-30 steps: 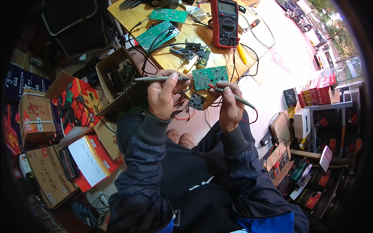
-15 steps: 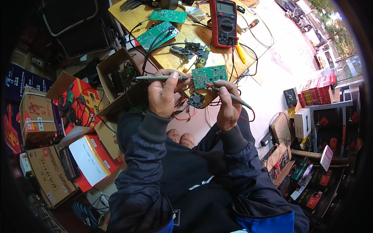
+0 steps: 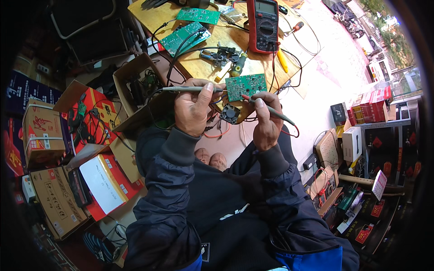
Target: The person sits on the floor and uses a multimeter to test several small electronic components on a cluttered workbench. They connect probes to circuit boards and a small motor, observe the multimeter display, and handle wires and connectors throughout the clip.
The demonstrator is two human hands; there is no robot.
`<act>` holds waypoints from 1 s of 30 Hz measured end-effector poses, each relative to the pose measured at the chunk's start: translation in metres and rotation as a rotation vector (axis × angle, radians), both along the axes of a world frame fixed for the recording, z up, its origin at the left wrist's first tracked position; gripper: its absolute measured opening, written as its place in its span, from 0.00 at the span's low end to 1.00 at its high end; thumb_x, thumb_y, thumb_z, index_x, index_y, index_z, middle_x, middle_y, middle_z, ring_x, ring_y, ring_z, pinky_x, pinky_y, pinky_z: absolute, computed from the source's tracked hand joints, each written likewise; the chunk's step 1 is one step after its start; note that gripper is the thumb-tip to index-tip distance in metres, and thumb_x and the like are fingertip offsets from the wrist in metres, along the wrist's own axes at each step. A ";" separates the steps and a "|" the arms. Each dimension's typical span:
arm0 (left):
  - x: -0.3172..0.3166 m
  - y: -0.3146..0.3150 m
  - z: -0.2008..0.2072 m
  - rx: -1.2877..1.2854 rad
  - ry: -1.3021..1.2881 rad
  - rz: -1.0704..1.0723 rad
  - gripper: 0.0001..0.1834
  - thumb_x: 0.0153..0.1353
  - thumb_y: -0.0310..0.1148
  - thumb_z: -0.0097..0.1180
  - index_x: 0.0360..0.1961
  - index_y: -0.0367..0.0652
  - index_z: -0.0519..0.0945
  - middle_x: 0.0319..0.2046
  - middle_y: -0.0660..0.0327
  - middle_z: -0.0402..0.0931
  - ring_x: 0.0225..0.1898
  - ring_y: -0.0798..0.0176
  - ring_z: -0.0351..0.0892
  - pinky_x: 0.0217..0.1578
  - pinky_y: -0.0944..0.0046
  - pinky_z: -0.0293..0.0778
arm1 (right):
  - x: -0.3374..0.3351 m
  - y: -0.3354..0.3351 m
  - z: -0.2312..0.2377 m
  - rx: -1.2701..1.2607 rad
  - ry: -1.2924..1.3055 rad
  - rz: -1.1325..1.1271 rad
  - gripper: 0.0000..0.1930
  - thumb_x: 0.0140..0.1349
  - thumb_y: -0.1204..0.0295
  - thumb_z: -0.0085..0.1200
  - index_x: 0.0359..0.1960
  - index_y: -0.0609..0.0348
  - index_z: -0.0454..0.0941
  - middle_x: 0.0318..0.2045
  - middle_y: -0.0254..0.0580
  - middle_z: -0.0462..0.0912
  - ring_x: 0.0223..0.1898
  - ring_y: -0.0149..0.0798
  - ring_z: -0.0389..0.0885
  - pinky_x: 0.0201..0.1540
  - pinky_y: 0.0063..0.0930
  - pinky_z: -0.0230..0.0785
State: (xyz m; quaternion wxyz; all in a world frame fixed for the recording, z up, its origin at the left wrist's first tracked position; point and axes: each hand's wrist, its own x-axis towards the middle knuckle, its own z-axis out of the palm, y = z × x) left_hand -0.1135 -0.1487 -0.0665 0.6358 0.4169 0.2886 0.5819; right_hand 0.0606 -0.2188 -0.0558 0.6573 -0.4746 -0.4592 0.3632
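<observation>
Pinched in my left hand (image 3: 193, 108) is a grey multimeter probe (image 3: 187, 89), its thin metal tip pointing right at the left edge of a green circuit board (image 3: 247, 86). My right hand (image 3: 266, 122) grips a second multimeter probe (image 3: 282, 117), grey with a red tip end, which reaches the board's lower edge. Whether either tip touches the board is too fine to tell. The board lies at the table's near edge, solder side up. A small black fan (image 3: 230, 114) sits just below it, between my hands. Beyond stands a red multimeter (image 3: 263, 27) with leads plugged in.
On the wooden table (image 3: 226, 38) lie two more green boards (image 3: 198, 16), a green-handled screwdriver (image 3: 238, 66), plugs with black cables and a yellow tool (image 3: 282, 60). An open cardboard box (image 3: 135, 86) stands left of the table. Cartons crowd the left; shelves with boxes line the right.
The whole view has shifted slightly, moving the table and meter a little right in the picture. Both hands keep their probes at the board, with nearly the same pose.
</observation>
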 end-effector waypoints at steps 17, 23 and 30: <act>0.002 -0.003 -0.002 0.081 0.078 0.013 0.09 0.78 0.30 0.55 0.48 0.33 0.79 0.47 0.51 0.86 0.49 0.63 0.86 0.56 0.62 0.82 | -0.002 0.002 0.001 -0.022 0.014 -0.012 0.13 0.78 0.67 0.55 0.54 0.64 0.74 0.40 0.39 0.80 0.37 0.26 0.77 0.40 0.21 0.76; 0.001 -0.004 -0.003 0.143 0.140 0.012 0.10 0.78 0.30 0.54 0.49 0.33 0.79 0.49 0.51 0.85 0.51 0.61 0.86 0.57 0.61 0.81 | -0.003 0.002 0.002 -0.026 -0.008 -0.007 0.13 0.78 0.67 0.55 0.54 0.64 0.73 0.39 0.39 0.80 0.34 0.24 0.75 0.37 0.20 0.74; -0.003 -0.004 -0.004 0.227 0.237 -0.011 0.10 0.78 0.30 0.54 0.50 0.33 0.79 0.51 0.50 0.84 0.54 0.61 0.84 0.60 0.60 0.79 | -0.002 0.002 0.005 -0.039 -0.031 -0.007 0.13 0.78 0.67 0.54 0.53 0.64 0.73 0.38 0.41 0.82 0.34 0.27 0.81 0.37 0.22 0.78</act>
